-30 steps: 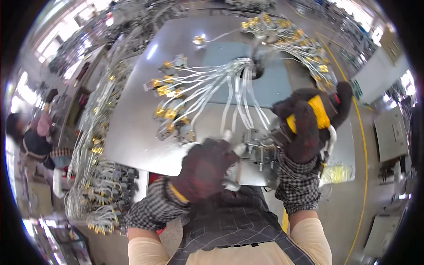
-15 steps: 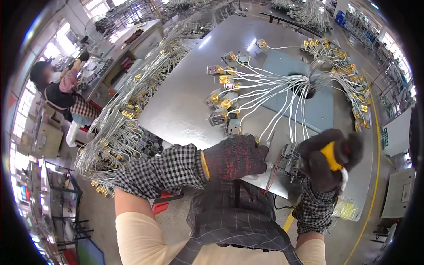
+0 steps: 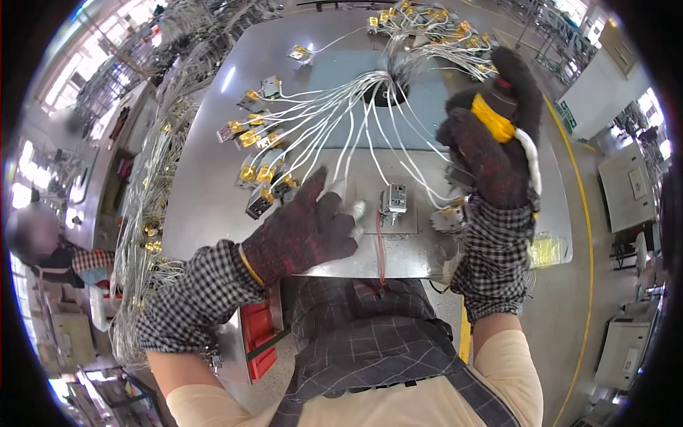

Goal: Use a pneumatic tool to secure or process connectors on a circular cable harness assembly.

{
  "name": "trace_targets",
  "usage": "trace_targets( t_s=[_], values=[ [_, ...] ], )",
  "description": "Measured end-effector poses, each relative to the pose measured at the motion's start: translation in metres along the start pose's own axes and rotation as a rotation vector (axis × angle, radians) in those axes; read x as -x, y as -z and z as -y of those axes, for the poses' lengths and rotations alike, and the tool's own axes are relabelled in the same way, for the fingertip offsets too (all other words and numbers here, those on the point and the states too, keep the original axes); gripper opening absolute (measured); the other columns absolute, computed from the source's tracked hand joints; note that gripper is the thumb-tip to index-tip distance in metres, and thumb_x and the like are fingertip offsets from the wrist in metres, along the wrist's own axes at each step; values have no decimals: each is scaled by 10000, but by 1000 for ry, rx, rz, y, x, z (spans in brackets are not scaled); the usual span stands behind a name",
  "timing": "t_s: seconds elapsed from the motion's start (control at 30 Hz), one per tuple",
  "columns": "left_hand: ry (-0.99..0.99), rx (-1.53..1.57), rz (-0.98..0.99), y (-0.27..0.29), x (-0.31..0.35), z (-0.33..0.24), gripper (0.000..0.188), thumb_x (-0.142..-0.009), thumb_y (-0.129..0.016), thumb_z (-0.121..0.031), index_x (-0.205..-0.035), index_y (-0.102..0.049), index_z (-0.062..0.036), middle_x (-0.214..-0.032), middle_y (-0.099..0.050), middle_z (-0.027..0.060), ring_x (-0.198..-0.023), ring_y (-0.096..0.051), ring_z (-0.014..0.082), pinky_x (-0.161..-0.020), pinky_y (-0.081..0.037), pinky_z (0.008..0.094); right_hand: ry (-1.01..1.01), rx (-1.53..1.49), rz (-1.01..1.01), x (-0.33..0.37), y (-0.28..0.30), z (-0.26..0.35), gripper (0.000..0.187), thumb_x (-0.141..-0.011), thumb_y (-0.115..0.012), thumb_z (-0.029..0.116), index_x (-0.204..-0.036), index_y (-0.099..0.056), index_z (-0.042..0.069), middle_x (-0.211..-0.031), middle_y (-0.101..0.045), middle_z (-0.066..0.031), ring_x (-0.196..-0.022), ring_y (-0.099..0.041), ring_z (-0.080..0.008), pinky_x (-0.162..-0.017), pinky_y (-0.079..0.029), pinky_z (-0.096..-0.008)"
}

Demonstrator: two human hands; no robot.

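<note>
My left hand (image 3: 302,231), in a dark red-and-black knitted glove, is over the metal table's near left part. Its fingers are spread, with whitish tips, and I see nothing held. To its right, a small metal box (image 3: 395,199) sits on a plate near the front edge, with a red lead below it. My right hand (image 3: 487,160), also gloved, is raised on the right, closed round a dark tool (image 3: 518,78) with a yellow band and a white tail; its working end is hidden. Below that hand lies another metal box (image 3: 448,215) on a white wire.
White wires (image 3: 334,99) fan out from a dark round opening (image 3: 388,92) in a blue-grey plate (image 3: 345,60), ending in several metal boxes at left. More bundled wires (image 3: 163,142) hang along the table's left side. A person (image 3: 60,256) works at far left.
The view has shifted, so the table appears further left. My left hand has opened and moved left, away from the small metal box. My right hand has risen with the dark tool.
</note>
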State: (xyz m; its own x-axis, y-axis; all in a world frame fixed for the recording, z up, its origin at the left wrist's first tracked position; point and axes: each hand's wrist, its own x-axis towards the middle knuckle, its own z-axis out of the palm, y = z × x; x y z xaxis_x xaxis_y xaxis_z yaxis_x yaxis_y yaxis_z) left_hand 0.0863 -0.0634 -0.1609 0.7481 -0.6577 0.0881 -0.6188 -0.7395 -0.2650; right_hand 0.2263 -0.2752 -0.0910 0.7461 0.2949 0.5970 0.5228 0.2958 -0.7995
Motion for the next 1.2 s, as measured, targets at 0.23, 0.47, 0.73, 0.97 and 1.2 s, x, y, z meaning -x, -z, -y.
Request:
trace_targets(
  t_s=[0.23,0.47,0.73,0.97,1.2],
  values=[
    [60,-19,-167,4,-1,-14,371,-727,-670,-166,-1098,-669,-177,-872,-579,46,-805,-601,203,-915,-481,452,-23,-149,-22,4,-7,-20,711,-819,-701,-10,-1436,-358,73,-938,-652,-137,-711,-667,-190,-633,-588,-327],
    [333,189,-177,20,-2,-15,405,-697,-737,-141,-1099,-685,-133,-802,-568,59,-772,-599,244,-895,-481,462,42,-251,-75,3,13,-24,733,-823,-688,-4,-1453,-325,85,-917,-659,-160,-658,-664,-198,-604,-592,-348],
    [562,544,-355,15,-16,-12,444,-643,-848,-214,-1018,-682,-44,-853,-634,85,-831,-659,279,-771,-517,380,175,-163,-227,2,19,-9,702,-856,-642,49,-1452,-272,30,-903,-644,-191,-651,-674,-253,-593,-608,-413],
    [538,729,-541,-3,-82,-13,503,-656,-853,-301,-1021,-616,-48,-907,-636,134,-781,-665,301,-680,-534,401,397,-195,-225,-9,41,-20,656,-879,-647,70,-1422,-281,29,-869,-669,-185,-634,-676,-262,-675,-596,-421],
    [648,838,-553,-5,-60,-5,569,-779,-783,-463,-1116,-620,-34,-920,-695,133,-836,-717,258,-713,-567,371,453,-346,-116,5,10,-24,656,-895,-632,37,-1449,-288,108,-945,-665,-236,-729,-696,-308,-714,-596,-474]
  ],
)
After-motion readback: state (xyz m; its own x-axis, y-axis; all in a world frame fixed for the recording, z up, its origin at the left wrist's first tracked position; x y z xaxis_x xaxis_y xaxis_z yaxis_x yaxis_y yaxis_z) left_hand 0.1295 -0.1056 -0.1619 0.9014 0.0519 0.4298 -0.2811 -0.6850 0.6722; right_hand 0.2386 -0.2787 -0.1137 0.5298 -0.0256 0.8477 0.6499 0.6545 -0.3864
